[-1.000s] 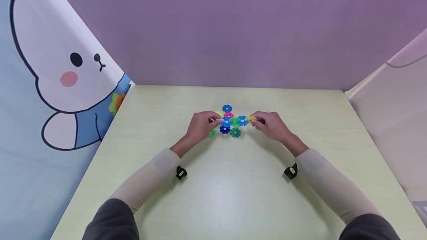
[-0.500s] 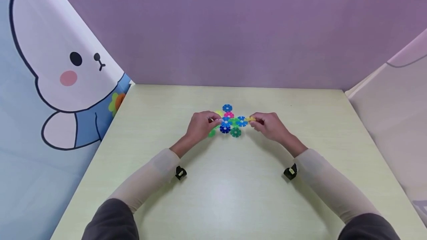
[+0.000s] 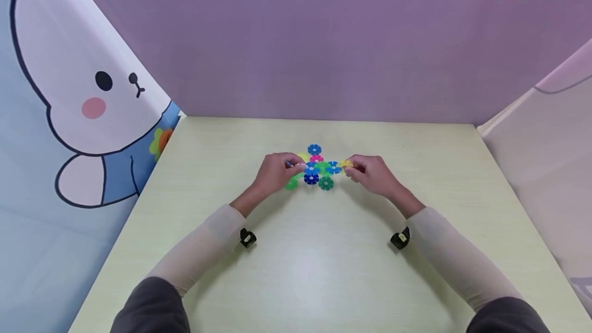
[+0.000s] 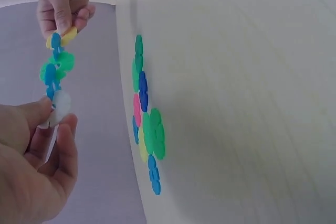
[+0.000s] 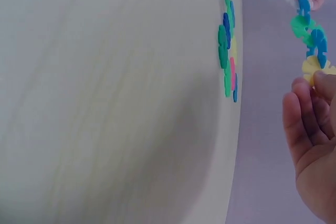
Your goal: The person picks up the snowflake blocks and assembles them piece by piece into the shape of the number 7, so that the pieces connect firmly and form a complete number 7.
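Observation:
Between both hands, raised above the table, stretches a chain of slotted snowflake discs. Its white disc [image 4: 62, 104] is pinched by the thumb and fingers of my left hand [image 3: 275, 174]. A blue disc [image 3: 311, 168] joins that one, followed by a green disc [image 4: 65, 61] and another blue disc [image 3: 333, 167]. At the other end, a yellow disc [image 5: 311, 66] sits between the thumb and fingers of my right hand [image 3: 372, 173]. In the head view, the left fingers cover most of the white disc.
Several loose discs lie on the pale table [image 3: 296, 261] beneath the chain, among them a dark blue disc [image 3: 311, 178], a dark green disc [image 3: 326, 183], a pink disc [image 3: 316, 159] and a blue disc [image 3: 314, 149]. A purple backdrop [image 3: 324, 45] rises behind the table.
The chain and my left hand have shifted slightly left. The yellow disc has turned and shows more of its face. Both hands keep their hold.

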A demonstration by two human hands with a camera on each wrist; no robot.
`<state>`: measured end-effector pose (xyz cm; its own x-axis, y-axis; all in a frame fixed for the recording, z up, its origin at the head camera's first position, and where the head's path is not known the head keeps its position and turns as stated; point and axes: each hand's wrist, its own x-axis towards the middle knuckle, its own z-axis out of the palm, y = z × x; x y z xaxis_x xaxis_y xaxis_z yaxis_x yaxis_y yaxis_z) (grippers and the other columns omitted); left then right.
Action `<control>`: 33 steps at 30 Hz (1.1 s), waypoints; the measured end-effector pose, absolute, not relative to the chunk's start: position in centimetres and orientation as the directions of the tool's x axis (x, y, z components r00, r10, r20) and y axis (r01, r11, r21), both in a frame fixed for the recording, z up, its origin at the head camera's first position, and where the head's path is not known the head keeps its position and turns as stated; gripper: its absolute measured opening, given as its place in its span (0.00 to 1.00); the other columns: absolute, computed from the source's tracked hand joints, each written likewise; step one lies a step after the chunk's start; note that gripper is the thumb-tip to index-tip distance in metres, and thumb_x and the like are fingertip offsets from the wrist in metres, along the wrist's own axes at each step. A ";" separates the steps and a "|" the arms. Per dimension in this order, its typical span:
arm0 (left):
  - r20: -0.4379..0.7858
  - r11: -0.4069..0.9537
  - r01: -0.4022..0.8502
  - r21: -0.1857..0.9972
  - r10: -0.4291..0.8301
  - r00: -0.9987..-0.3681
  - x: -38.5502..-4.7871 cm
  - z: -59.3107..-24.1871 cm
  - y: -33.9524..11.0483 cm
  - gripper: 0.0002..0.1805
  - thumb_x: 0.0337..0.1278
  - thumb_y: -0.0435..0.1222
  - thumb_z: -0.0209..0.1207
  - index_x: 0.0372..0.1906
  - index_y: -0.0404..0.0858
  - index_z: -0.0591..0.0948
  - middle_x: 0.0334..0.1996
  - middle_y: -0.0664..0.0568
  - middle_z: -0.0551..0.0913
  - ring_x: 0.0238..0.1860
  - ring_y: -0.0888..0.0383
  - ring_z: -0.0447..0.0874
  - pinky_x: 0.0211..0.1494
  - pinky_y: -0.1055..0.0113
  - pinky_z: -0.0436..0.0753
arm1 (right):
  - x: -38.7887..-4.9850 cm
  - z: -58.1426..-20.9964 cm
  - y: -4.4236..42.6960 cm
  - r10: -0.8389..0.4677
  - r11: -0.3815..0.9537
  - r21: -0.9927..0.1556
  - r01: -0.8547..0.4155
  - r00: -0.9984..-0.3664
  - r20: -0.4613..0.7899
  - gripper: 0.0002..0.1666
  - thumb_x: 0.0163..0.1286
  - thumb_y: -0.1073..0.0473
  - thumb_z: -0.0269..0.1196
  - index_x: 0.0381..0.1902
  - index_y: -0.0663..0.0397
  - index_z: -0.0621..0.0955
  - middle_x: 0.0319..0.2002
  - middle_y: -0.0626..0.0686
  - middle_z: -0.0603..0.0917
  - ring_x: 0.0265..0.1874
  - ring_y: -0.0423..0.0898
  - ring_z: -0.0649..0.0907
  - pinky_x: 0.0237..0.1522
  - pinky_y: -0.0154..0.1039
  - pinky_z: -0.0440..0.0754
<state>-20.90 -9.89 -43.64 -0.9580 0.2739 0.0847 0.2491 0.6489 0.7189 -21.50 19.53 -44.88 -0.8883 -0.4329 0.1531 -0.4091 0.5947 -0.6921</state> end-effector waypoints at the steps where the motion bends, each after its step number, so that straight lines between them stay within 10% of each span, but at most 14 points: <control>1: 0.065 0.636 0.236 0.735 0.281 -0.957 -21.0 -43.6 -10.0 0.09 0.66 0.44 0.66 0.44 0.46 0.88 0.35 0.56 0.89 0.34 0.58 0.82 0.33 0.70 0.82 | -21.5 -44.7 19.5 -0.424 0.591 -0.709 -0.385 -0.896 0.133 0.06 0.74 0.60 0.64 0.43 0.56 0.85 0.27 0.50 0.83 0.24 0.46 0.78 0.23 0.31 0.74; 11: -0.145 0.508 0.085 0.857 0.396 -0.907 -20.9 -43.8 -10.1 0.10 0.69 0.40 0.64 0.51 0.44 0.84 0.42 0.49 0.84 0.40 0.46 0.89 0.43 0.57 0.89 | -20.3 -41.7 18.7 -0.387 0.542 -0.805 -0.241 -0.922 0.015 0.11 0.77 0.64 0.59 0.43 0.72 0.81 0.30 0.59 0.82 0.29 0.53 0.82 0.31 0.32 0.83; 19: -0.217 0.486 0.033 0.874 0.450 -0.866 -20.8 -44.0 -10.0 0.11 0.72 0.40 0.60 0.54 0.45 0.82 0.41 0.47 0.82 0.40 0.41 0.90 0.45 0.56 0.90 | -22.3 -44.2 19.5 -0.348 0.502 -0.852 -0.149 -0.937 -0.042 0.13 0.78 0.58 0.59 0.49 0.64 0.80 0.34 0.57 0.82 0.31 0.46 0.82 0.39 0.42 0.89; 33: -0.247 0.529 0.057 0.847 0.486 -0.839 -20.9 -43.9 -9.1 0.13 0.75 0.45 0.56 0.53 0.45 0.83 0.46 0.52 0.84 0.44 0.54 0.83 0.51 0.59 0.87 | -22.6 -44.1 18.2 -0.380 0.458 -0.882 -0.107 -0.921 -0.086 0.12 0.79 0.62 0.57 0.51 0.65 0.81 0.31 0.58 0.81 0.28 0.45 0.81 0.34 0.36 0.87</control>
<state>-20.92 -9.08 -43.93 -0.8385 0.4858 -0.2467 0.0571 0.5287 0.8469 -22.63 18.24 -44.06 -0.9208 -0.3804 -0.0858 -0.1071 0.4582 -0.8824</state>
